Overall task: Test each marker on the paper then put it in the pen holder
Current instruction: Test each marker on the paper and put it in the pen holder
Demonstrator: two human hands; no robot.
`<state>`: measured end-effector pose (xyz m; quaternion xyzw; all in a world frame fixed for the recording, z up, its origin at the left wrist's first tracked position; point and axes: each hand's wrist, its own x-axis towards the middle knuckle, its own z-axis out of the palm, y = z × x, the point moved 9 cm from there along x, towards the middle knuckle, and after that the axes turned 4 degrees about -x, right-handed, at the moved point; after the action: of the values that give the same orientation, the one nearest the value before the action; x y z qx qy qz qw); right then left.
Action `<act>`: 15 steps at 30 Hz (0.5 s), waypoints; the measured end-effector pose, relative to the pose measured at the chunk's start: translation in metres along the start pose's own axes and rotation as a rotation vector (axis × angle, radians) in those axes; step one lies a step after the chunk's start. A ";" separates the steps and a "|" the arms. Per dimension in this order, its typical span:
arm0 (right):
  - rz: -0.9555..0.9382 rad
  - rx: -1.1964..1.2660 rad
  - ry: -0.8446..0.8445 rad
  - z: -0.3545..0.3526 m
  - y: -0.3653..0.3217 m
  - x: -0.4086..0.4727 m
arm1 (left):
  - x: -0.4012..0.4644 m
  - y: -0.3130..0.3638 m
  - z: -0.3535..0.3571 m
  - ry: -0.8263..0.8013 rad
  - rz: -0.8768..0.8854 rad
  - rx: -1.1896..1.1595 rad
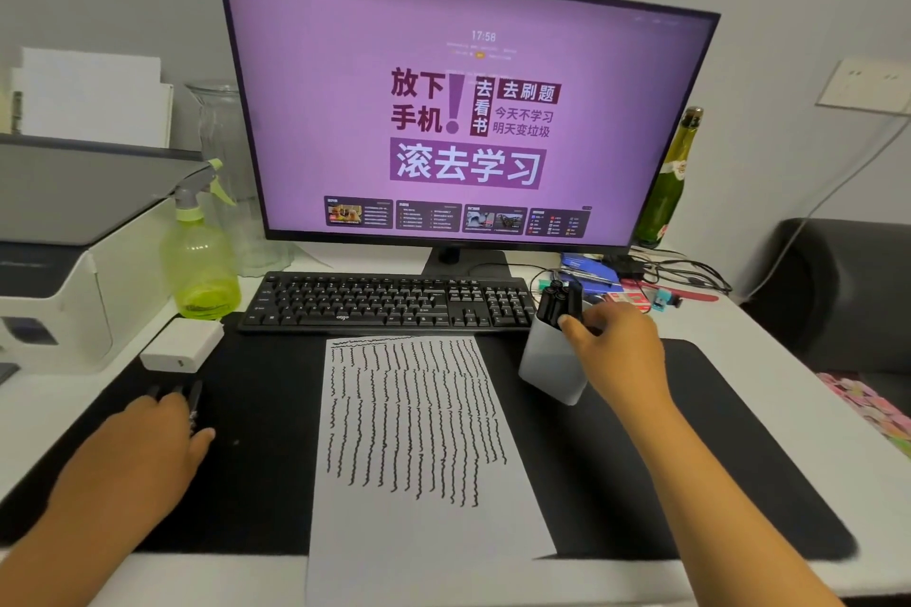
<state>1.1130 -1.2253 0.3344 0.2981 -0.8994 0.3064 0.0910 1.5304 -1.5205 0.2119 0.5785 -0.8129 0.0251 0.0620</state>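
The paper (pixel 419 434), covered in wavy test lines, lies nearest. Left of it, the left hand (pixel 162 429) rests flat, fingers loose, over about three untested markers (pixel 190 397). Right of it, the right hand (pixel 611 340) pinches one marker (pixel 574 298) into the pen holder (pixel 549 365), joining roughly five there.

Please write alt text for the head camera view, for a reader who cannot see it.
The right hand reaches the white pen holder, which holds black markers, while the left hand rests on loose markers on a black desk mat. Between them lies paper covered in wavy black lines.
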 end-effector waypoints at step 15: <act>-0.035 -0.224 0.133 0.001 0.005 -0.018 | -0.028 0.046 -0.038 -0.119 -0.039 -0.246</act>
<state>1.1249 -1.2138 0.3247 0.2808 -0.9145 0.2217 0.1887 1.4985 -1.4743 0.2477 0.5828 -0.8006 -0.1103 0.0848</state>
